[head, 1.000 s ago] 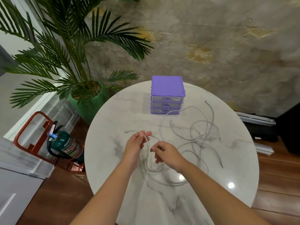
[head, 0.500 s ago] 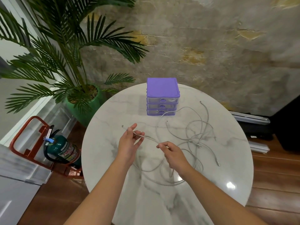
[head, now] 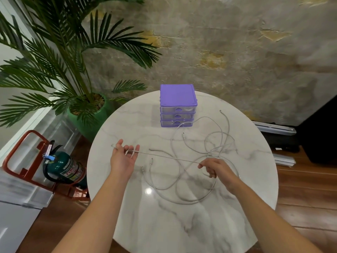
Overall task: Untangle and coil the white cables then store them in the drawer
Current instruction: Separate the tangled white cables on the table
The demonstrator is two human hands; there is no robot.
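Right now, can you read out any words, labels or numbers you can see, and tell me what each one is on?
"FIRE" is the most I can make out, in red on the white label of the green fire extinguisher; the rest of that label is too blurred to read.
The small tag by its handle has print too small to read.
The purple drawer unit, the white cables and the marble table show no text.

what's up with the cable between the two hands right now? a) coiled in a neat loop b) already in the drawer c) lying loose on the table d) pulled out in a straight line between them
d: the left hand holds one end and the right hand pinches further along, so the white cable runs straight between them above the marble table.
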